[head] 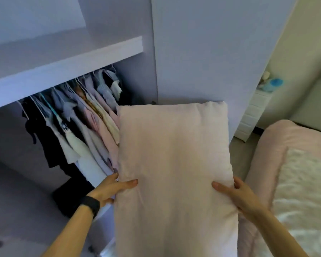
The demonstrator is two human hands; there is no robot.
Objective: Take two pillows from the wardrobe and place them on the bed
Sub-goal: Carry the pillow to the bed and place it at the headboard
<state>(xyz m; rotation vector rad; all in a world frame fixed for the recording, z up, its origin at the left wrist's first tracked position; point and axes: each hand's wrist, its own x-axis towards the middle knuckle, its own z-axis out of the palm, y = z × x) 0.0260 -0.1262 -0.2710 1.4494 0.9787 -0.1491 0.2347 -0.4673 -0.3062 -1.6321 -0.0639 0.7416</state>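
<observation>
A large pale pink pillow (174,164) stands upright in front of me, in the air between the open wardrobe (67,58) and the bed (295,173). My left hand (111,188), with a black band on its wrist, grips the pillow's left edge. My right hand (237,195) grips its right edge. Both thumbs lie on the front face. The pillow's lower end runs out of the frame. No second pillow is visible.
Several garments (78,115) hang from a rail under the wardrobe's white shelf. A closed white wardrobe door (202,52) stands behind the pillow. A white bedside cabinet (254,115) with a blue object on top stands beyond the pink-covered bed.
</observation>
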